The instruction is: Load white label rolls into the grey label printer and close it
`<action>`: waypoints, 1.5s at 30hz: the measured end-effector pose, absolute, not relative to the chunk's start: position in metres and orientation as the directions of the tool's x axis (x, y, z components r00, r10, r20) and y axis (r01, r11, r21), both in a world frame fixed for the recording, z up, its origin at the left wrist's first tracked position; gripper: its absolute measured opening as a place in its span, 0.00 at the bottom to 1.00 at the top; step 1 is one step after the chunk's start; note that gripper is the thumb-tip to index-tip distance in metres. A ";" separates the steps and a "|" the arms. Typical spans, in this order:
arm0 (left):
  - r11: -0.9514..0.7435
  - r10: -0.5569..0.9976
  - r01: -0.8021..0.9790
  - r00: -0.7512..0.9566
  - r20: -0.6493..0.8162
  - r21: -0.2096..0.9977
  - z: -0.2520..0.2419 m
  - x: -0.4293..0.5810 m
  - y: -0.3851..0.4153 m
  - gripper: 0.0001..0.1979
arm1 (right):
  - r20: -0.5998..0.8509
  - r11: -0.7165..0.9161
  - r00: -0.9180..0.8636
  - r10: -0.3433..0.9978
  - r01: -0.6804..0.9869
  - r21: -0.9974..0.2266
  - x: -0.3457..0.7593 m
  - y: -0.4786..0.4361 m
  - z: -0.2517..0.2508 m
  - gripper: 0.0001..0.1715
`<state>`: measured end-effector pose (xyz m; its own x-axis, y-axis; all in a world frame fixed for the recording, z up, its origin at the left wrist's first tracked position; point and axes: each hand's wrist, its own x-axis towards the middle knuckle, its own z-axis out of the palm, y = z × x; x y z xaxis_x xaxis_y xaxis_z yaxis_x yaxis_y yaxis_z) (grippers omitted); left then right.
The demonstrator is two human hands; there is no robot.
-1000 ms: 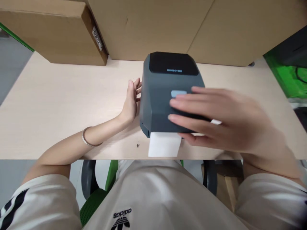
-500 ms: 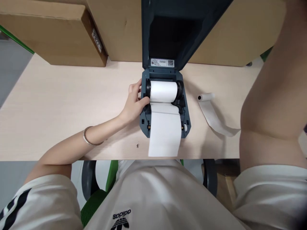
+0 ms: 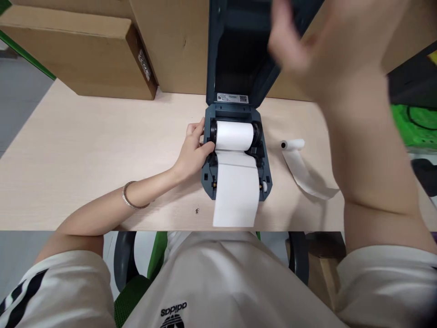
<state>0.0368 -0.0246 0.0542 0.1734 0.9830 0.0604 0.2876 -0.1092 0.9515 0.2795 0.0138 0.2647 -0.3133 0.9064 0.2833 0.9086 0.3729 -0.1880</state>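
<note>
A single head-worn camera looks forward and steeply down from close range, past the wearer's white shirt (image 3: 221, 273) onto the pale surface (image 3: 85, 150). The open printer (image 3: 239, 59) sits centre frame. Cardboard boxes (image 3: 78, 50) close the far edge, and the raised right hand (image 3: 300, 41) blurs near the lens.

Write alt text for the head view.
An open printer sits on a table, lid raised, paper roll loaded. The left hand grips its left side; the blurred right hand is by the lid. A small roll lies alongside.
</note>
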 end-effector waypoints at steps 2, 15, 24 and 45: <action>-0.131 0.982 0.279 0.172 0.084 0.951 0.052 0.037 -0.024 0.55 | 0.124 0.580 -0.582 0.804 0.813 0.059 0.263 -0.013 0.247 0.39; -0.154 0.979 0.295 0.173 0.106 0.943 0.050 0.036 -0.022 0.49 | -0.317 0.530 -0.510 0.800 0.847 -0.025 0.253 0.012 0.168 0.41; -0.134 0.981 0.301 0.173 0.085 0.944 0.053 0.037 -0.024 0.54 | -0.126 0.450 -0.481 0.868 0.868 -0.210 0.285 -0.003 0.222 0.53; -0.140 0.980 0.277 0.177 0.093 0.951 0.057 0.041 -0.026 0.50 | -0.392 0.270 -0.336 0.856 0.938 -0.216 0.374 0.025 0.144 0.54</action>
<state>0.0406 -0.0265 0.0567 0.1773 0.9798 0.0930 0.2765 -0.1402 0.9507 0.3741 0.0245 0.1443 -0.3362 0.8563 -0.3921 0.9385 0.2696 -0.2158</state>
